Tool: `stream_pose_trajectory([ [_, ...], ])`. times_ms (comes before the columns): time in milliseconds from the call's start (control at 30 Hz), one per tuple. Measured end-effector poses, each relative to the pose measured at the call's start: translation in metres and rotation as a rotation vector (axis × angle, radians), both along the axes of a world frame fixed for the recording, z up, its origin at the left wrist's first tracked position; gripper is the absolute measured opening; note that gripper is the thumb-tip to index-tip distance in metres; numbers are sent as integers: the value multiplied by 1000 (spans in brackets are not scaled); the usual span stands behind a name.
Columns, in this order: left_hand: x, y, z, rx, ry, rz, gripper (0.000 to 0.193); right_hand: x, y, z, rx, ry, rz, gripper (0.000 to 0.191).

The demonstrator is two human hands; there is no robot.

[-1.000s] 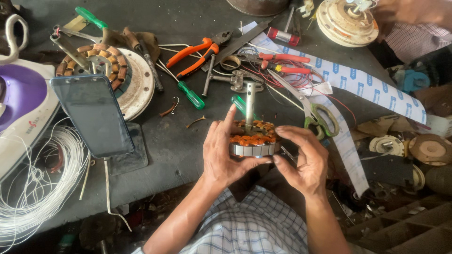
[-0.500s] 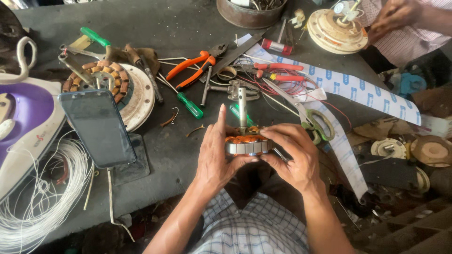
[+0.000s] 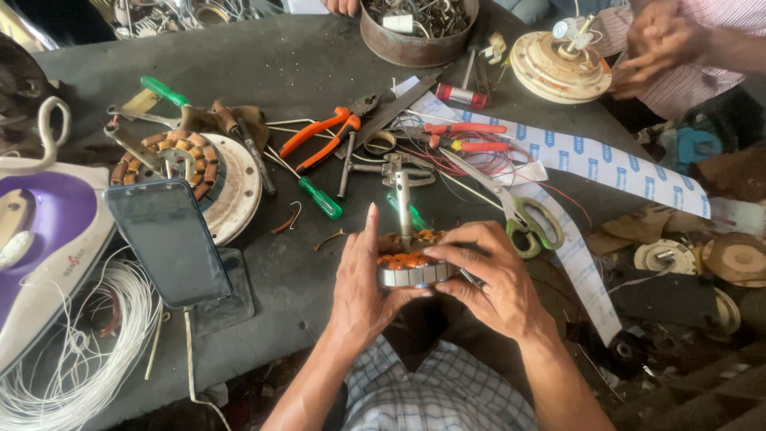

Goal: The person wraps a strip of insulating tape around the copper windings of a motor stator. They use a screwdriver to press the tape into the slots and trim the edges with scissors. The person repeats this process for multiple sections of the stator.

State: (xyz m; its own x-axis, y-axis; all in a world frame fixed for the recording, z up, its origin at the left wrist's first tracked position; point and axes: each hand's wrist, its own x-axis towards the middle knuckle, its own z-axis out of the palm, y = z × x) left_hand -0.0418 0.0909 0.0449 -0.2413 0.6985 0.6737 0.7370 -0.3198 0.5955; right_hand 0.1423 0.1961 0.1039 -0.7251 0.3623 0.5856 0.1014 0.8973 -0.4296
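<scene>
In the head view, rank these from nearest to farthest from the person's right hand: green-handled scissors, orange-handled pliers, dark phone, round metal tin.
From the right hand:
1. Green-handled scissors, just beyond it to the right.
2. Orange-handled pliers, up and left, mid-table.
3. Round metal tin at the far edge and dark phone at left: too close to call.

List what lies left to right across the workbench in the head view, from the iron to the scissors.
Purple and white iron → dark phone → green-handled screwdriver → left hand → copper-wound stator held between both hands → right hand → green-handled scissors.
</scene>
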Motion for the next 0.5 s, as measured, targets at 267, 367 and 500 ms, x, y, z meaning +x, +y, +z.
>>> stream_pose_trajectory([
  [267,-2,2,-5,-9,-50,-1,130,-2,-7,6,39,4,-40,48],
  [367,-2,5,-6,-8,-77,-13,132,1,-10,13,-40,-37,-72,54],
  [500,-3,3,-9,-7,-64,-9,135,4,-6,20,-98,-83,-30,56],
])
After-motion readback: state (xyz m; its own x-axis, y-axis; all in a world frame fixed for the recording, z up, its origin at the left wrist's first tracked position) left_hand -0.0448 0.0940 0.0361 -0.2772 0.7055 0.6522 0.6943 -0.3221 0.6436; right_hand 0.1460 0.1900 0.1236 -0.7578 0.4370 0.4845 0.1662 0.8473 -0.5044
